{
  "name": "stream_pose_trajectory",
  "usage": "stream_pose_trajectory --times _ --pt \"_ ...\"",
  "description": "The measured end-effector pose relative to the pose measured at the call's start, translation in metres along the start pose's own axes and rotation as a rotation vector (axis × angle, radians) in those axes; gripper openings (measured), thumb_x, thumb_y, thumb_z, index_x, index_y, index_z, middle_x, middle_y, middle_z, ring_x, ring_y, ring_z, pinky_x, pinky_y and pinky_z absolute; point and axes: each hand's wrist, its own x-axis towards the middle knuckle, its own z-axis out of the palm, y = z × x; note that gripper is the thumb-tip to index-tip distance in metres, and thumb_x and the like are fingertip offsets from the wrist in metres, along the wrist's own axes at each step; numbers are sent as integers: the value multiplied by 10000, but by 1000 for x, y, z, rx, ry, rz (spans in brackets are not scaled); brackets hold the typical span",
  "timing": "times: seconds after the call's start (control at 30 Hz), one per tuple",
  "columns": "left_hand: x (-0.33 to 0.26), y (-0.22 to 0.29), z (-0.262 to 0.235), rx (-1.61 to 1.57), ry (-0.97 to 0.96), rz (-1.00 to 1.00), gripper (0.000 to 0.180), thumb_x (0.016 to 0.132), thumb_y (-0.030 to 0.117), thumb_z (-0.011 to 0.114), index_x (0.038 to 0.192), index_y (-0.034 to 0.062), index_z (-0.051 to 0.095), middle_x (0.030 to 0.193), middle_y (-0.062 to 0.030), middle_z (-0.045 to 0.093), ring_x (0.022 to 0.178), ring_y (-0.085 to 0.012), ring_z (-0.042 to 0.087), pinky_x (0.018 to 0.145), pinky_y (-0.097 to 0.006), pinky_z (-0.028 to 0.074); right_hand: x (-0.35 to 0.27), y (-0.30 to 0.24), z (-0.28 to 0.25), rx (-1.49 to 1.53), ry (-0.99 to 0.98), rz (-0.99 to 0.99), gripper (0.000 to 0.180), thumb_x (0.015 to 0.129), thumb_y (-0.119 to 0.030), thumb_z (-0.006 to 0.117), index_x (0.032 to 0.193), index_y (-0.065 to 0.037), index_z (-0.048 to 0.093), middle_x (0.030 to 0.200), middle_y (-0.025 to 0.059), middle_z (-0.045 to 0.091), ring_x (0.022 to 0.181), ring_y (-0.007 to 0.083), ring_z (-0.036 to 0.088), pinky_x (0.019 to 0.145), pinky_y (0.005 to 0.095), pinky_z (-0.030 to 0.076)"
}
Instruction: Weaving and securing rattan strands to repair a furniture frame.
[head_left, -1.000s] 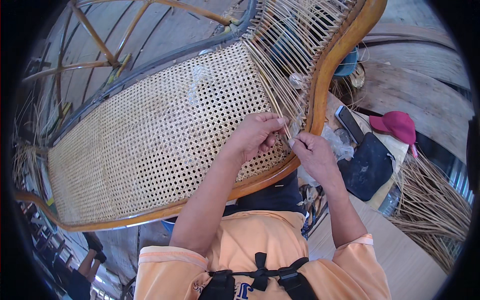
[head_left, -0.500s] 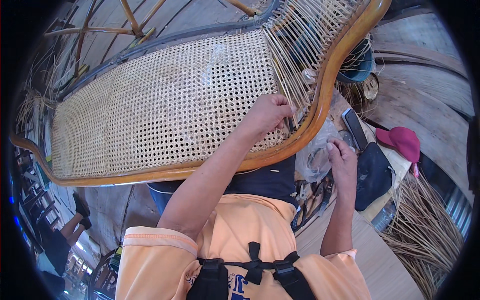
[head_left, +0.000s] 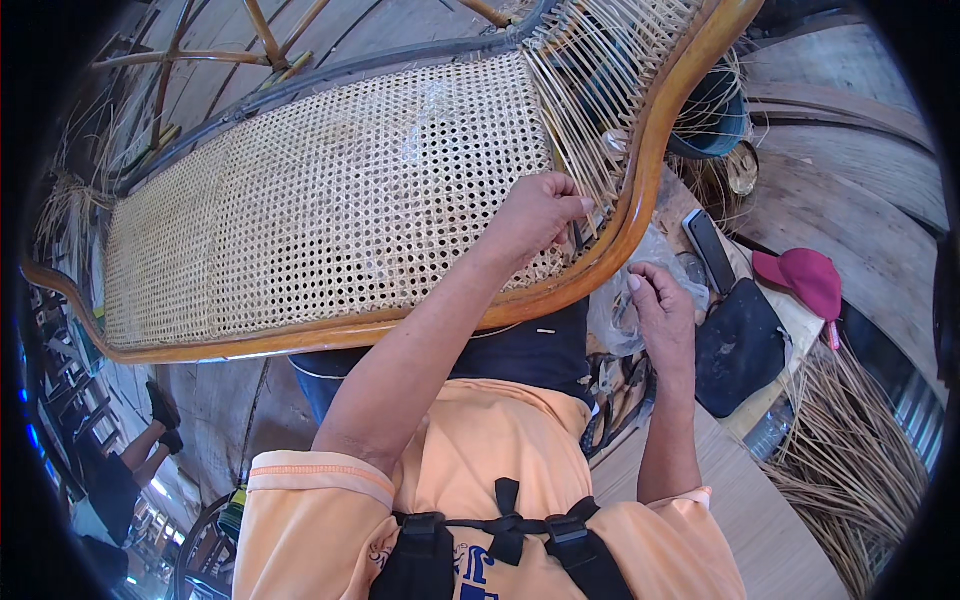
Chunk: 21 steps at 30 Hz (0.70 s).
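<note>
A long curved rattan frame lies across in front of me, filled with a woven cane panel. At its right end, loose cane strands stretch over an open part of the frame. My left hand rests at the panel's near right corner, thumb and fingers pinched at a cane strand beside the frame. Just outside the frame, my right hand is raised with thumb and forefinger pressed together. Whatever it may hold is too small to make out.
A clear plastic bag hangs behind my right hand. Further right lie a phone, a dark red cap, a black pad and a bundle of cane strips. A teal bucket stands beyond the frame. Someone's legs show far left.
My right hand has moved left, closer to the frame's edge. My left hand has shifted slightly up at the corner, still pinched.
</note>
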Motion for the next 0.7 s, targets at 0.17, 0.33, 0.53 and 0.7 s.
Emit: stream_pose_trajectory --times 0.17,0.33,0.53,0.7 --pt "1 0 0 10 -9 0 98 829 148 636 834 56 603 587 43 497 426 -36 412 401 -185 333 0 1 2 -59 33 -215 172 853 -66 574 1013 -21 619 840 75 633 723 123 585 677 261 467" --pt "1 -1 -2 56 -29 -12 112 823 147 644 818 43 601 554 31 493 416 -43 427 386 -187 328 3 -9 2 -350 13 -447 216 814 -46 588 1026 -72 614 789 116 593 716 260 603 640 320 477" --pt "5 -1 0 82 -40 -28 111 815 139 648 793 40 603 561 16 509 395 -53 437 366 -196 319 12 -31 -1 -746 -107 -605 283 809 -85 577 1087 -140 580 744 103 565 673 320 594 579 395 478" --pt "9 -3 -2 78 -29 -17 129 795 122 654 748 14 601 534 -12 518 372 -78 446 346 -225 336 22 -44 4 -1001 -229 -612 372 811 -115 565 1179 -156 529 759 109 582 638 323 603 558 401 490"
